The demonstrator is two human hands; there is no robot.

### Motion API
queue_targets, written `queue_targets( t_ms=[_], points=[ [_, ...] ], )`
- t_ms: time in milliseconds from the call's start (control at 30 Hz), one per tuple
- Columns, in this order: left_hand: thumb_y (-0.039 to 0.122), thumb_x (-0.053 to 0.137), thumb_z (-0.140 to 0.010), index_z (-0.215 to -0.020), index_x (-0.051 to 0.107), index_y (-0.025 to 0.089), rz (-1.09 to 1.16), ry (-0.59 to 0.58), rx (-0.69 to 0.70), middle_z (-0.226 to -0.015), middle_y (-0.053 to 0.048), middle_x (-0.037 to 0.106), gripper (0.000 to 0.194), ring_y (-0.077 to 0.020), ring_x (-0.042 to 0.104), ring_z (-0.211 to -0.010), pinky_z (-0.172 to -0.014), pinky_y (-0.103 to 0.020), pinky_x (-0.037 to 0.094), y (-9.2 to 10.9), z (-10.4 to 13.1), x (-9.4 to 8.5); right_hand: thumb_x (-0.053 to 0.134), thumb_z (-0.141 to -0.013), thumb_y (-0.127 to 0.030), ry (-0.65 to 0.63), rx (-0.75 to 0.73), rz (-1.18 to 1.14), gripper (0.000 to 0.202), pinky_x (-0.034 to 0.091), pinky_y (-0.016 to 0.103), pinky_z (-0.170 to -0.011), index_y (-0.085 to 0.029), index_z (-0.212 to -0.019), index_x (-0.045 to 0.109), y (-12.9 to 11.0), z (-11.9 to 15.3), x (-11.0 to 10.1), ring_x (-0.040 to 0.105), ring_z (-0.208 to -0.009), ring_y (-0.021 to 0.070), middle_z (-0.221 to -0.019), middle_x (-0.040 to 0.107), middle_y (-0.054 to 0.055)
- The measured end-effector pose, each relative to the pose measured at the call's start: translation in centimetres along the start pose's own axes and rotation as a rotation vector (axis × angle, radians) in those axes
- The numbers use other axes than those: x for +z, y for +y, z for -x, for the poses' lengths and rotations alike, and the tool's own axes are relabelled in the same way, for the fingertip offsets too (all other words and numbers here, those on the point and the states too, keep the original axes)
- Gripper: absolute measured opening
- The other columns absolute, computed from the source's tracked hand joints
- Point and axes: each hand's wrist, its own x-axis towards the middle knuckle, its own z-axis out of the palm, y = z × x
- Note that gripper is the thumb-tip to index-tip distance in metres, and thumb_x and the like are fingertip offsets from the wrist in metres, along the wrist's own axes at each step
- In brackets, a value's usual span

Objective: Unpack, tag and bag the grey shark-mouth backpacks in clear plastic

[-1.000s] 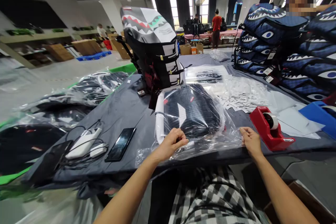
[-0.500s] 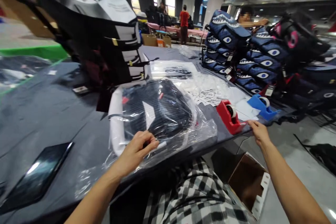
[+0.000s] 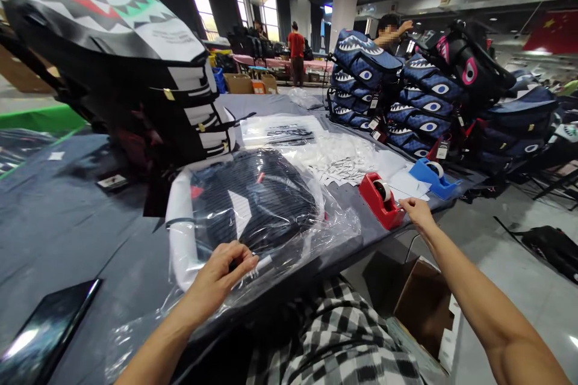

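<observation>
A dark striped backpack point(image 3: 275, 198) with a white patch lies flat in a clear plastic bag point(image 3: 336, 225) before me on the table. My left hand point(image 3: 232, 264) rests at the bag's near edge, thumb and fingers pinched on the plastic. To the right stands a red tape dispenser point(image 3: 382, 207) with a roll of tape in it. At its near end, my right hand point(image 3: 416, 212) pinches the tape end between thumb and fingers; the strip itself is barely visible. A blue tape dispenser point(image 3: 436, 177) sits just behind, beside white papers.
A tall stack of grey and black backpacks point(image 3: 176, 84) rises at left. Blue shark-face backpacks point(image 3: 419, 108) are piled at right. Small white packets point(image 3: 345, 162) lie behind the bag. A dark tablet point(image 3: 49, 328) is near left; an open carton point(image 3: 424, 307) stands below the table edge.
The view has swung a little to the right, so everything sits further left. Both hands keep their pinch and their places at the bag and the red tape dispenser.
</observation>
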Motion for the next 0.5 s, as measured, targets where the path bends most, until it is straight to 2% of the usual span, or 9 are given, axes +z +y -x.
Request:
queue_targets(
  t_ms=[100, 167, 233, 300, 400, 467, 500],
  points=[
    [0.079, 0.048, -0.079, -0.060, 0.057, 0.024, -0.003, -0.016, -0.006, -0.066, -0.004, 0.059, 0.059, -0.0229, 0.053, -0.071, -0.065, -0.032, 0.043, -0.2, -0.1, 0.1, 0.075, -0.064, -0.053, 0.027, -0.036, -0.023, 0.035, 0.036, 0.029, -0.060, -0.021, -0.062, 0.060, 0.4, 2.3, -1.7, 0.051, -0.063, 0.0171, -0.062, 0.063, 0.002],
    [0.080, 0.048, -0.079, -0.060, 0.057, 0.024, -0.003, -0.025, -0.006, -0.066, -0.004, 0.059, 0.060, -0.0226, 0.052, -0.071, -0.065, -0.032, 0.042, -0.4, -0.1, 0.1, 0.078, -0.062, -0.054, 0.036, 0.054, -0.178, 0.039, 0.033, 0.026, -0.054, -0.022, -0.064, 0.057, 1.2, 4.1, -1.9, 0.047, -0.056, 0.0141, -0.058, 0.058, 0.000],
    [0.080, 0.047, -0.078, -0.059, 0.056, 0.024, -0.003, -0.022, -0.009, -0.066, -0.004, 0.058, 0.061, -0.0226, 0.051, -0.071, -0.065, -0.032, 0.041, -0.5, -0.1, 0.1, 0.078, -0.061, -0.060, 0.033, 0.179, -0.366, 0.048, 0.028, 0.024, -0.047, -0.023, -0.064, 0.049, 2.0, 5.7, -0.8, 0.039, -0.048, 0.0105, -0.052, 0.049, -0.004],
    [0.077, 0.047, -0.080, -0.060, 0.056, 0.023, -0.011, -0.028, -0.020, -0.068, -0.004, 0.058, 0.058, -0.0227, 0.051, -0.073, -0.068, -0.033, 0.041, -0.2, 0.0, 0.0, 0.074, -0.063, -0.069, -0.002, 0.251, -0.479, 0.057, 0.024, 0.021, -0.043, -0.024, -0.063, 0.038, 2.2, 7.5, 1.8, 0.030, -0.044, 0.0078, -0.051, 0.039, -0.008],
    [0.067, 0.048, -0.085, -0.064, 0.056, 0.023, -0.016, -0.053, -0.039, -0.071, -0.003, 0.057, 0.049, -0.0225, 0.050, -0.077, -0.073, -0.033, 0.041, 0.7, 0.3, -0.2, 0.072, -0.065, -0.073, -0.174, 0.284, -0.566, 0.063, 0.022, 0.019, -0.041, -0.025, -0.065, 0.032, 0.6, 11.1, 6.2, 0.022, -0.044, 0.0063, -0.053, 0.028, -0.011],
    [0.061, 0.048, -0.086, -0.066, 0.055, 0.022, 0.000, -0.059, -0.048, -0.072, -0.002, 0.055, 0.044, -0.0220, 0.048, -0.078, -0.074, -0.034, 0.040, 1.4, 0.4, -0.2, 0.071, -0.071, -0.071, -0.418, 0.256, -0.652, 0.059, 0.022, 0.020, -0.041, -0.024, -0.068, 0.036, -1.6, 13.7, 8.1, 0.021, -0.045, 0.0064, -0.057, 0.028, -0.010],
    [0.058, 0.047, -0.087, -0.067, 0.055, 0.022, 0.012, -0.059, -0.050, -0.073, -0.002, 0.055, 0.042, -0.0217, 0.047, -0.079, -0.075, -0.033, 0.040, 1.6, 0.5, -0.2, 0.068, -0.077, -0.069, -0.562, 0.196, -0.695, 0.055, 0.023, 0.020, -0.042, -0.024, -0.070, 0.038, -3.0, 14.6, 8.6, 0.021, -0.046, 0.0067, -0.058, 0.028, -0.010]
  ],
)
